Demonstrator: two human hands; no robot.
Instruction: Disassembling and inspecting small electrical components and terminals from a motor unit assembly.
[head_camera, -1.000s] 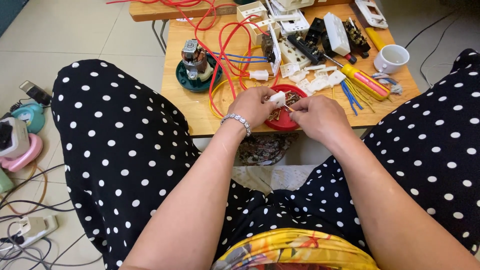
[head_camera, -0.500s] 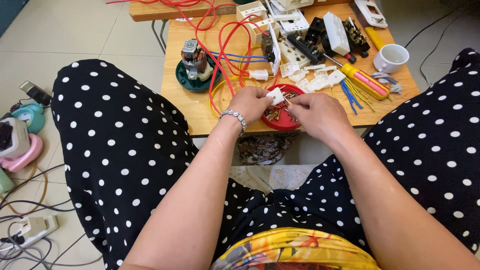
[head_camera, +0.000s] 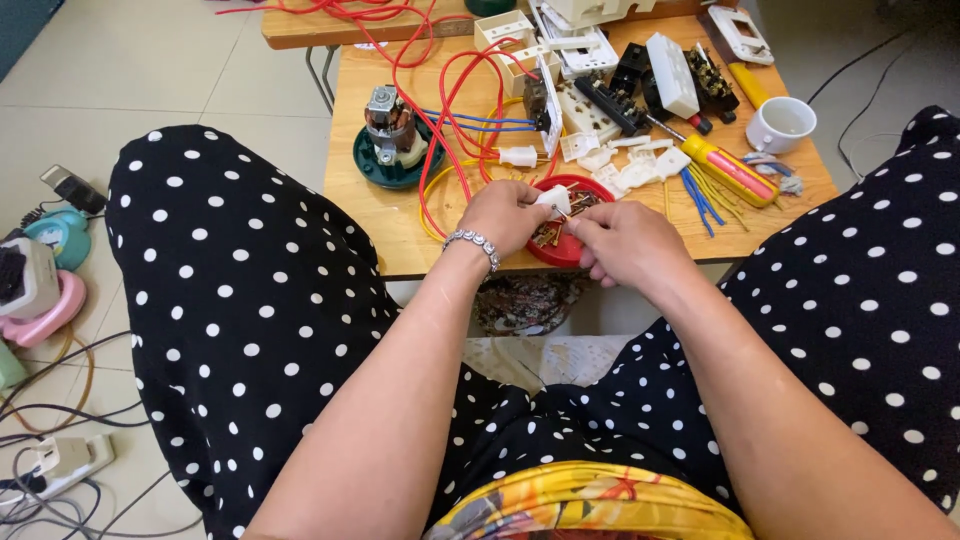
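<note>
My left hand (head_camera: 508, 216), with a bead bracelet on the wrist, pinches a small white plastic part (head_camera: 553, 201) over a red dish (head_camera: 590, 188) of small metal screws. My right hand (head_camera: 620, 243) sits just to the right, fingertips meeting the same white part from the other side. Both hands hover at the near edge of a small wooden table (head_camera: 385, 215). What the right fingertips hold is too small to tell.
Red wires (head_camera: 440, 120) loop across the table beside a small motor on a green base (head_camera: 388, 140). White and black switch parts (head_camera: 640, 85), a yellow-red screwdriver (head_camera: 735, 170), blue and yellow wire bits and a white cup (head_camera: 782, 124) lie to the right. Cables and a power strip (head_camera: 60, 462) lie on the floor at left.
Both hands stay over the red dish; their fingers have shifted slightly around the white part. The camera view has barely moved.
</note>
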